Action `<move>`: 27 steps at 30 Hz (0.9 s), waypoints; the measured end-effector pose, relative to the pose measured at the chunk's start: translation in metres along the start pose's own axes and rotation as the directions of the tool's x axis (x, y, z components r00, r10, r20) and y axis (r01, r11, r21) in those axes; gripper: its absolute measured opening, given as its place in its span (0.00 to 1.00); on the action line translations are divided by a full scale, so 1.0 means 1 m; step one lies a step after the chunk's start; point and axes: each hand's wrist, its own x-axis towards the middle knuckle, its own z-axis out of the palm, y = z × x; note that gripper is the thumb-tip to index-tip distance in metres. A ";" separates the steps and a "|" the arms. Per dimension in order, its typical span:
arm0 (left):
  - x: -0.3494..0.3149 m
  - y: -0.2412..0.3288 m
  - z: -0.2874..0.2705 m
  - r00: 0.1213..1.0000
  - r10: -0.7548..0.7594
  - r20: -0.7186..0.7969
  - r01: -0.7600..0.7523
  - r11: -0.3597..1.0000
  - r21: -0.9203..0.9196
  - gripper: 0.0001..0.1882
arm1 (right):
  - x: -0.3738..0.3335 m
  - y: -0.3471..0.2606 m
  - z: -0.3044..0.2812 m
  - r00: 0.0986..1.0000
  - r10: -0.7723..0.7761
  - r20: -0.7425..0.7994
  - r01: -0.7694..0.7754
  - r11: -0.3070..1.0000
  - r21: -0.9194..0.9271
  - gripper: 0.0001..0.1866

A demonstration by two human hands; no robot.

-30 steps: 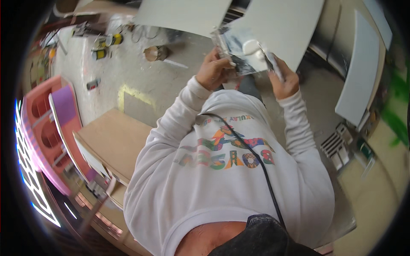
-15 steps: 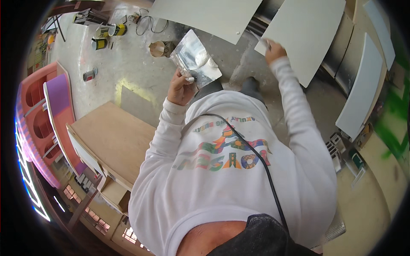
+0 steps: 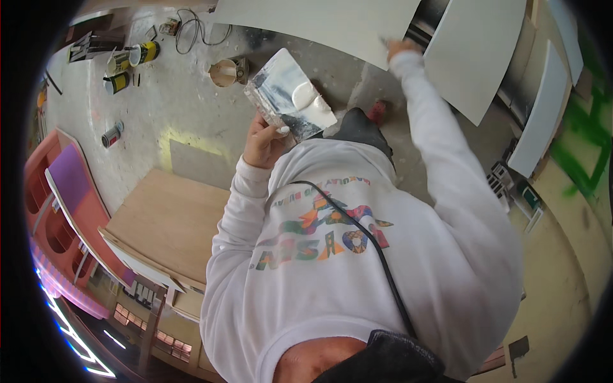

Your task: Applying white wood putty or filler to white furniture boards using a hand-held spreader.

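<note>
Head view: left hand (image 3: pixel 265 142) grips flat steel plate (image 3: pixel 287 96) w/ putty blob (image 3: pixel 304 97).

One view only: head cam, fisheye, looking steeply down the wearer's front. White printed sweatshirt (image 3: pixel 357 268) fills the centre, very near the lens. Grey concrete floor (image 3: pixel 172 102) lies farther off, toward the top and left. Pale flat boards (image 3: pixel 332 25) bend along the top rim. No 2nd view, so no overlap.
</note>
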 end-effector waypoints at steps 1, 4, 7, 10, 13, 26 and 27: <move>0.009 0.005 0.005 1.000 -0.028 0.010 0.027 0.999 0.016 0.26 | -0.009 0.010 0.047 1.000 -0.026 -0.004 0.025 0.998 -0.057 0.12; 0.035 0.019 0.011 0.979 -0.138 0.152 0.133 0.990 0.042 0.26 | -0.087 -0.001 0.042 0.983 -0.095 0.160 0.082 0.993 0.083 0.17; 0.064 0.019 0.029 0.933 -0.189 0.307 0.170 0.981 0.090 0.26 | -0.131 0.009 0.035 0.978 0.204 -0.043 -0.147 0.820 0.553 0.18; 0.088 0.008 0.061 0.882 -0.322 0.345 0.261 0.942 0.212 0.26 | -0.184 -0.003 -0.037 0.837 0.529 0.141 -0.080 -0.136 0.987 0.19; 0.099 -0.016 0.105 0.795 -0.436 0.422 0.322 0.893 0.315 0.26 | -0.227 -0.021 -0.079 0.714 0.500 -0.490 0.360 0.338 0.870 0.19; 0.114 -0.025 0.153 0.761 -0.434 0.482 0.224 0.873 0.432 0.30 | -0.239 0.133 -0.001 0.515 0.822 -0.244 -0.274 0.428 0.861 0.18; 0.113 -0.027 0.151 0.777 -0.422 0.467 0.222 0.878 0.423 0.30 | -0.228 0.156 0.000 0.553 0.786 -0.276 -0.251 0.473 0.844 0.18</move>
